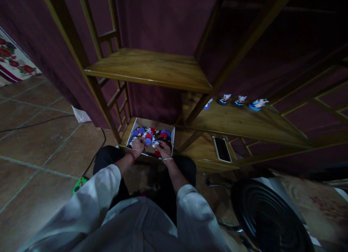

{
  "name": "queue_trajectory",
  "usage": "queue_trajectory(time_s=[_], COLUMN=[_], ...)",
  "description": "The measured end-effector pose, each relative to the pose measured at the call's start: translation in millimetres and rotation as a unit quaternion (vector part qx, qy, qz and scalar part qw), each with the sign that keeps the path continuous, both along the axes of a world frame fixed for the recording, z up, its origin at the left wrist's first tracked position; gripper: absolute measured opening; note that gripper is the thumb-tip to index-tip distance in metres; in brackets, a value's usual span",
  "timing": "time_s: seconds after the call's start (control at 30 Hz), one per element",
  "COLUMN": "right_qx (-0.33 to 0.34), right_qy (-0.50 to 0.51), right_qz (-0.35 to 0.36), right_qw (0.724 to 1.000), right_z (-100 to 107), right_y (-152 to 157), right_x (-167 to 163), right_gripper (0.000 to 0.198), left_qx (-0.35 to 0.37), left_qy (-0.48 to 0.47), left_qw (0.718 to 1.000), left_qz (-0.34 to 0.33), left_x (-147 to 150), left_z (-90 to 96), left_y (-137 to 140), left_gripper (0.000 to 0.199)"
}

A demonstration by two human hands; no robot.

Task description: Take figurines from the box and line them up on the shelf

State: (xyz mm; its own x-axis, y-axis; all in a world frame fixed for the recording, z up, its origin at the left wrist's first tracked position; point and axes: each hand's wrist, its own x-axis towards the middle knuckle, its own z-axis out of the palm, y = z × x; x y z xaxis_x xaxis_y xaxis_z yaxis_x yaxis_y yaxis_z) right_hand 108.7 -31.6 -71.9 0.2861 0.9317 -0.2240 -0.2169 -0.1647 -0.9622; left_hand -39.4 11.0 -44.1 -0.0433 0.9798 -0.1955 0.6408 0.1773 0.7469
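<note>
A shallow white-rimmed cardboard box (173, 134) sits on the low wooden shelf in front of my knees. Jumbled inside are small figurines and round purple, blue and red bases. My left hand (138, 146), with a red bead bracelet, reaches over the box's near left part. Its fingers are pinched beside a purple round base (148, 141); what they grip is too small to make out. My right hand (164, 150), with a silver bangle, is at the near right of the box, its fingers closed on a small white-and-blue figurine (156, 143).
Several finished-looking figurines (240, 101) stand on the middle shelf to the right. A phone (222, 149) lies on the lower shelf. An upper wooden shelf (149, 69) overhangs the box. A black round stool (272, 215) is at right; a green socket block (79, 185) lies on the tiled floor.
</note>
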Motion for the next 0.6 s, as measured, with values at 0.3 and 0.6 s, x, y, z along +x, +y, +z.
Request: queue_trajectory(time_s=[0.3, 0.6], right_qx=[0.004, 0.007], right_qy=[0.000, -0.035], right_qz=[-0.002, -0.004], right_qw=[1.000, 0.999], right_z=[-2, 4], right_y=[1, -2], right_x=[1, -1], right_gripper=[0.043, 0.044], left_qx=[-0.051, -0.021], left_qy=[0.030, 0.114], left_qw=[0.994, 0.980], left_qz=[-0.089, -0.163], left_x=[2, 9], left_z=[9.7, 18.2], left_y=[-3, -6], left_gripper=[0.022, 0.020])
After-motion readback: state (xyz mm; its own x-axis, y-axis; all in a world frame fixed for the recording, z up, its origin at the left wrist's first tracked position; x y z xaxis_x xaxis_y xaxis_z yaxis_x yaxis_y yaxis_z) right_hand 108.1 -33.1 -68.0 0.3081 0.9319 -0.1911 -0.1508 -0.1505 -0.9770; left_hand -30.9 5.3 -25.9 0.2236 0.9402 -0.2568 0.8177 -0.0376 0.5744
